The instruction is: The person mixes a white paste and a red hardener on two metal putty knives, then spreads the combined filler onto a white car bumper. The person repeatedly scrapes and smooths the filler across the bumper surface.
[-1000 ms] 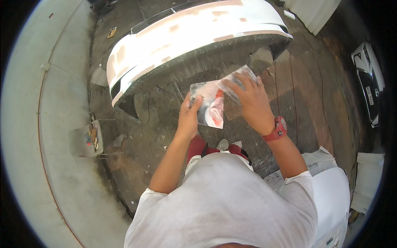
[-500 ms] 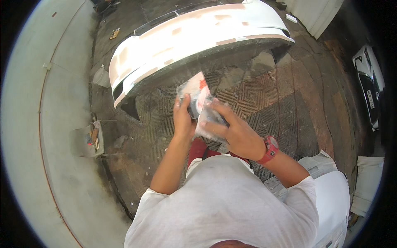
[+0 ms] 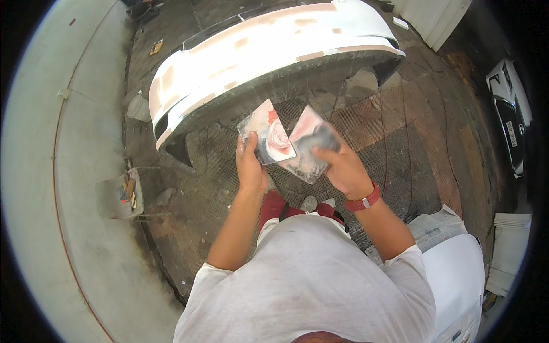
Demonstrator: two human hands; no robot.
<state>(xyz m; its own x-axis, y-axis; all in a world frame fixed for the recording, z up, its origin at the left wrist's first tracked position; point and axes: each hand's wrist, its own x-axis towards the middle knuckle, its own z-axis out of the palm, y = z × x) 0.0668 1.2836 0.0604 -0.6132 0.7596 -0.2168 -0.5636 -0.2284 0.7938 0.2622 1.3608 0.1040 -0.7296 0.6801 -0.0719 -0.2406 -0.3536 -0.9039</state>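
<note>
In front of my body, my left hand point(image 3: 250, 166) grips a flat, light mixing plate point(image 3: 258, 127) by its left edge, thumb on top. A swirl of white and pinkish-red putty point(image 3: 278, 140) lies on that plate, with a brighter red patch above it. My right hand point(image 3: 347, 171) holds a second flat plate, a putty spreader point(image 3: 300, 164), smeared pink and grey. Its thumb presses on the face and the fingers are behind. The spreader's left corner lies close against the mixing plate's lower right edge; whether they touch I cannot tell.
Ahead, a large white car bumper point(image 3: 263, 48) with tan patches spans the view. A white bucket point(image 3: 139, 107) stands left of it. A chair point(image 3: 114, 197) with tools is by the left wall. At right are a car front point(image 3: 509, 120) and a paper-covered white panel point(image 3: 457, 268).
My right hand has swung right and turned, drawing the spreader off the mixing plate. The putty swirl now shows in full. My left hand has shifted slightly left.
</note>
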